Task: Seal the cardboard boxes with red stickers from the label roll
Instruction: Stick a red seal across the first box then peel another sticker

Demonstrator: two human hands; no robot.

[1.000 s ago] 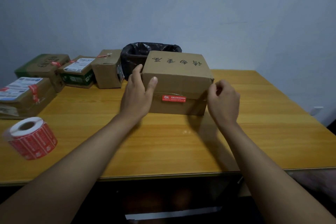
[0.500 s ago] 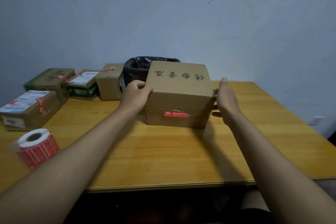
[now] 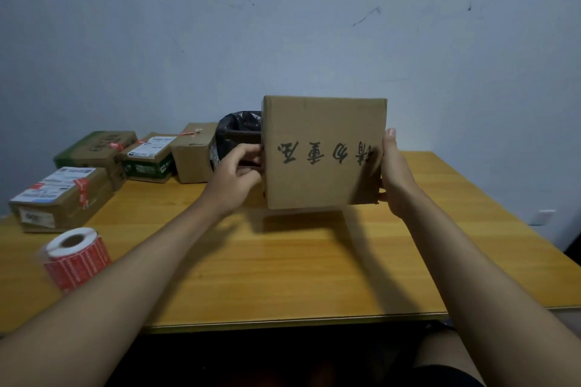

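Note:
A brown cardboard box with black handwritten characters is lifted off the wooden table and tipped so its written face points at me. My left hand grips its left side with curled fingers. My right hand holds its right side, palm flat and fingers straight along the edge. The roll of red stickers lies at the table's left front. The red sticker on the box is out of sight.
Several other cardboard boxes with red stickers stand along the table's left and back left. A bin lined with a black bag sits behind the held box. A grey wall rises behind the table.
The box has been lifted off the table and rotated, so its top face now faces me and the stickered side is hidden. Both hands moved to its sides.

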